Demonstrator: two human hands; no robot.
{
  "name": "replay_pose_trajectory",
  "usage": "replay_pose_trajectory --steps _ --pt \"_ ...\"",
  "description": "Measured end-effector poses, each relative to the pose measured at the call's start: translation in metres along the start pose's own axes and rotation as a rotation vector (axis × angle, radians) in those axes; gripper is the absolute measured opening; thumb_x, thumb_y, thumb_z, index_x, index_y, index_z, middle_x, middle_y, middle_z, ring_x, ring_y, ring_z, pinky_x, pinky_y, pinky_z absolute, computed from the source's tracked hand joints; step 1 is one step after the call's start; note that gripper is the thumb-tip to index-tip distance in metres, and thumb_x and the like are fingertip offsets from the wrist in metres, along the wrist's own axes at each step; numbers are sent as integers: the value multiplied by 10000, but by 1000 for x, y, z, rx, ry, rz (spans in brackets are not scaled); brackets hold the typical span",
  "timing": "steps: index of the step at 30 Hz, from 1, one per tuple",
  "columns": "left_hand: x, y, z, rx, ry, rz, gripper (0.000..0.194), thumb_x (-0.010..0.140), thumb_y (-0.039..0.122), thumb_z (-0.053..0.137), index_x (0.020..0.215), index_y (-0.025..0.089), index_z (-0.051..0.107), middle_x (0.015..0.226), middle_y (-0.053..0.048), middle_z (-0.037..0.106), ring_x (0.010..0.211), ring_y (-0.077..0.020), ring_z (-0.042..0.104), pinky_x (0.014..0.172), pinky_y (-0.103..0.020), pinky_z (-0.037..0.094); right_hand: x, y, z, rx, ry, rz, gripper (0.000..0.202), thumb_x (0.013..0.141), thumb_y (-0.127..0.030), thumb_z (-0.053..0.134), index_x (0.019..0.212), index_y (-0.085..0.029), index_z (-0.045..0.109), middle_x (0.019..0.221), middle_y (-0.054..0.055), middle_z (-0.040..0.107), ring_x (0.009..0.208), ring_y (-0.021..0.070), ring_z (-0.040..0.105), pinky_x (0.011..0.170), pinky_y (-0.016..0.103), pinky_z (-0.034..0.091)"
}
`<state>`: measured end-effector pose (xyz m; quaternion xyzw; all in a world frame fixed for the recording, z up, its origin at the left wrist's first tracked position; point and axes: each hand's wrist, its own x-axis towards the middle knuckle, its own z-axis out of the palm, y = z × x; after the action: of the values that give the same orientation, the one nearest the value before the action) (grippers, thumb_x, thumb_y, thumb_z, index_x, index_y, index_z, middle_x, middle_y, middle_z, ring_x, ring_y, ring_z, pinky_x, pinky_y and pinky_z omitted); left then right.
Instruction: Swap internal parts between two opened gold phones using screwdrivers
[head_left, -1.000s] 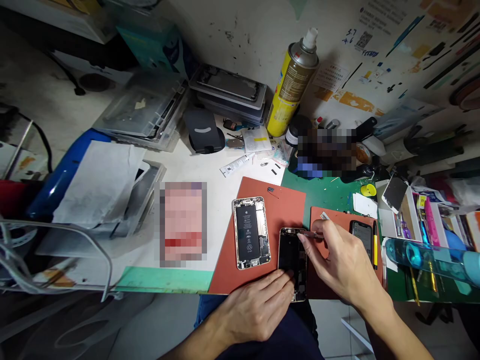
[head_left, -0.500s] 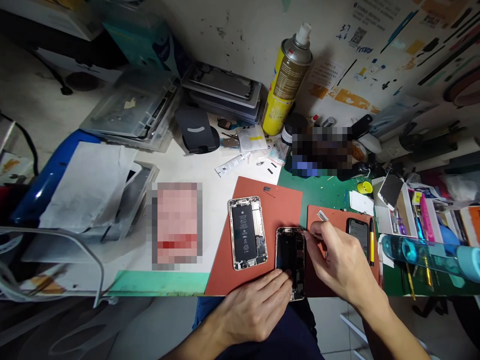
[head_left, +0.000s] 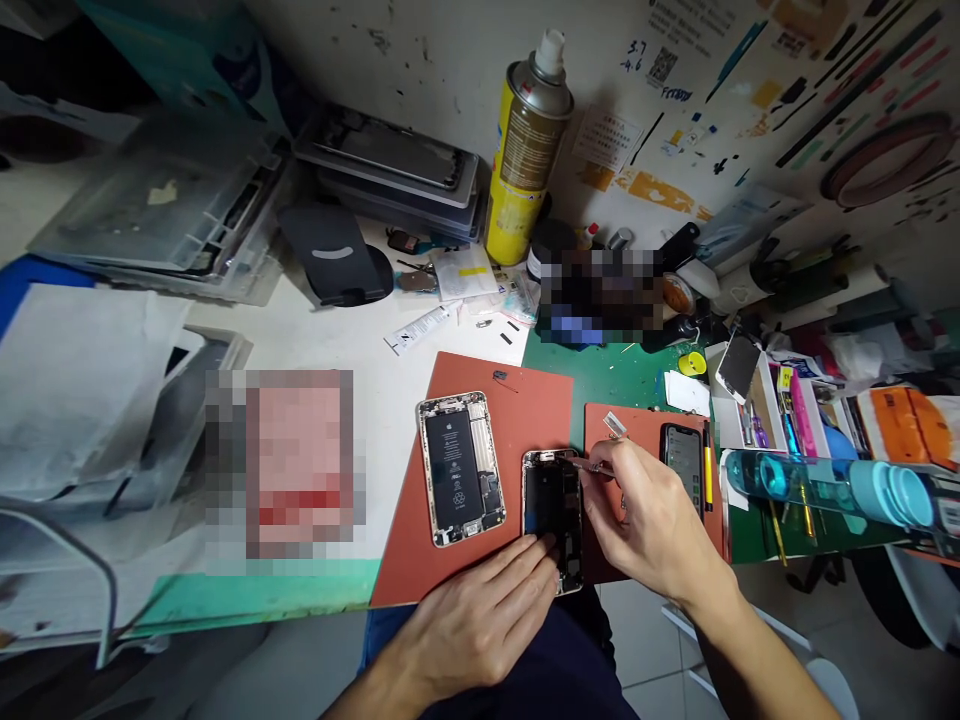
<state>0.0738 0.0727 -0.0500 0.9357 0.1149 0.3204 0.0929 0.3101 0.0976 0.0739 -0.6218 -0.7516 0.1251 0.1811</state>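
Observation:
An opened phone (head_left: 551, 500) with its dark inside showing lies near the table's front edge, on the left red-brown mat (head_left: 517, 400). Across its lower left part rests my left hand (head_left: 487, 610), fingers stretched out and lying on it, thumb hidden. Fingers pinched, my right hand (head_left: 645, 510) holds thin metal tweezers (head_left: 596, 467), whose tip is at the phone's upper edge. Left of it lies a second opened phone (head_left: 459, 465) with a black battery in a pale frame. A small dark part with a thin wire (head_left: 501, 376) is farther up the mat.
An intact phone (head_left: 681, 460) and a yellow-black pen (head_left: 708, 465) lie on the right mat. Beyond them are a teal bottle (head_left: 825, 485) and white tool trays (head_left: 757, 400). A yellow spray can (head_left: 525, 150) and a black stand (head_left: 330, 255) stand behind. Clear boxes (head_left: 157, 210) stack left.
The view has shifted right, so things sit farther left in it. My right hand has brought the tweezers' tip over the phone's upper edge. My left hand stays on the phone.

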Motion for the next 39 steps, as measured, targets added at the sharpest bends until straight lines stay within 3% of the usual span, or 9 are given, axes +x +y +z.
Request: replay_pose_trajectory --steps 7,12,17,20,22,27,31,35,39 --pt "4 -2 -2 -3 -15 4 317 1046 122 562 1287 88 765 1388 -127 771 1390 -298 686 1242 -447 548 -14 4 0 91 149 68 72 1101 -185 597 1085 -241 555 848 3 692 648 155 651 606 291 530" --pt "14 1 -11 -91 57 -74 224 1061 209 685 1230 92 773 1279 -98 812 1320 -285 731 1178 -435 604 -32 12 3 274 323 342 110 1059 -272 711 1027 -238 611 848 -1 695 697 159 706 636 274 579" --pt "38 -4 -35 -247 198 -435 169 1062 122 665 1210 148 742 1088 -59 827 1043 -180 793 1027 -337 663 -43 23 20 800 418 648 261 1013 -408 798 966 -249 596 739 -47 631 607 144 659 591 264 554" --pt "57 -19 -39 -306 145 -690 154 1116 218 603 1229 216 707 1070 -26 817 937 -160 794 910 -303 673 -46 24 28 1086 414 732 311 968 -418 856 942 -257 591 698 -56 633 598 141 649 612 263 544" --pt "68 -29 -35 -360 116 -772 160 1128 289 595 1246 239 691 1061 -10 816 884 -156 794 826 -283 669 -46 22 31 1177 415 754 333 939 -418 887 926 -255 596 695 -52 645 591 137 638 621 266 544" --pt "82 -40 -26 -411 63 -718 164 1149 271 535 1116 251 694 1008 23 812 863 -147 789 829 -268 638 -47 19 31 1254 392 751 338 932 -429 893 918 -247 609 718 -26 702 593 134 626 631 268 546" --pt "88 -54 -34 -399 -34 -622 242 1163 253 480 1042 231 689 949 21 790 835 -142 768 791 -259 602 -51 24 33 1252 416 748 348 921 -432 905 929 -238 616 737 -21 717 597 125 643 608 240 530" --pt "104 -90 -41 -20 -260 -557 286 1155 244 467 1131 217 751 1026 -26 781 889 -176 745 800 -312 575 -59 27 36 1202 519 751 347 923 -430 906 939 -244 614 670 -54 658 615 138 674 668 261 580" --pt "125 -123 -31 135 -354 -604 363 1124 190 440 1005 173 782 987 -89 734 861 -218 682 685 -338 482 -68 23 39 1167 551 784 358 911 -447 910 946 -246 616 687 -54 650 635 156 702 662 273 599"
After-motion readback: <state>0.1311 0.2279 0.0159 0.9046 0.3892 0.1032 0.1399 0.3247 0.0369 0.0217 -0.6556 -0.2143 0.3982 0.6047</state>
